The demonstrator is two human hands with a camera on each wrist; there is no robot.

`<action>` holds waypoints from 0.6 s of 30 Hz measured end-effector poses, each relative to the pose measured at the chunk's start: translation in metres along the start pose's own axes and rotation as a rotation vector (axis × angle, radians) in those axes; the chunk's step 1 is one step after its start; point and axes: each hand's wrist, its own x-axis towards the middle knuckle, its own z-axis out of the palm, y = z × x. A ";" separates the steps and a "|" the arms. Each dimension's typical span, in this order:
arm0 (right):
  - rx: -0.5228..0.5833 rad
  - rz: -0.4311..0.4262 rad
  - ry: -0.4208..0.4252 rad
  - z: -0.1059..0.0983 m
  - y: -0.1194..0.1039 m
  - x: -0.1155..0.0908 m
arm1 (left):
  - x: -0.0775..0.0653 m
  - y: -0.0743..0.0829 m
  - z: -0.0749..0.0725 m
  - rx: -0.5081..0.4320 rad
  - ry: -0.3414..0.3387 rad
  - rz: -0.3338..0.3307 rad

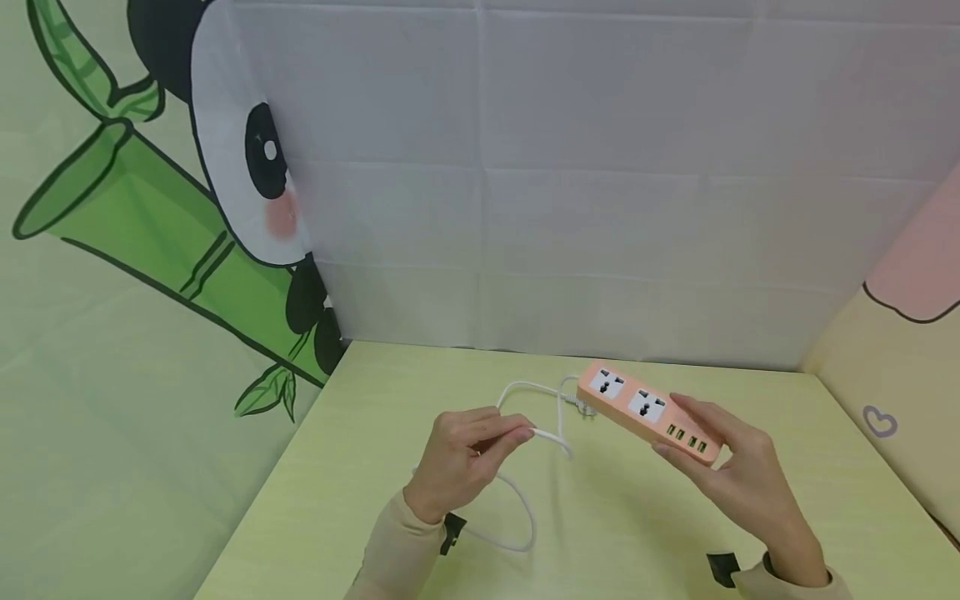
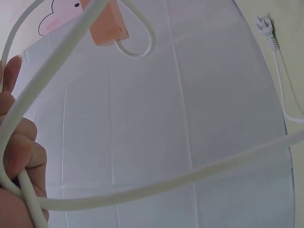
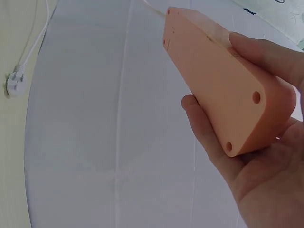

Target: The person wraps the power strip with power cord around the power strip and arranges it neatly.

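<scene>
My right hand (image 1: 750, 475) grips an orange power strip (image 1: 636, 423) by its near end, thumb on one side and fingers on the other. White sockets and several USB ports face up toward the head camera; the right wrist view shows its plain underside (image 3: 213, 76) with screw holes. Left of it, my left hand (image 1: 468, 454) pinches the white cord (image 1: 551, 437) between thumb and fingertips. In the left wrist view a loop of cord (image 2: 52, 61) passes through the curled fingers (image 2: 28, 152). The cord's white plug (image 1: 583, 407) lies on the table behind the strip.
A loop of cord (image 1: 531, 521) hangs below the left hand, over the pale yellow table (image 1: 637, 542). Behind the table stands a creased, light-grey backdrop (image 1: 600, 208). A printed cloth with a panda and bamboo (image 1: 172, 225) covers the left side.
</scene>
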 end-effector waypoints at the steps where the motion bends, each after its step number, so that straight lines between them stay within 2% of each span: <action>1: 0.002 -0.008 -0.005 0.000 0.000 0.000 | 0.000 0.000 0.000 0.003 0.005 -0.001; 8: 0.026 0.021 -0.085 -0.003 0.000 -0.002 | -0.001 -0.001 0.001 0.017 0.010 -0.008; 18: 0.086 0.018 -0.178 -0.007 0.004 -0.002 | -0.001 -0.005 0.005 0.055 0.027 -0.022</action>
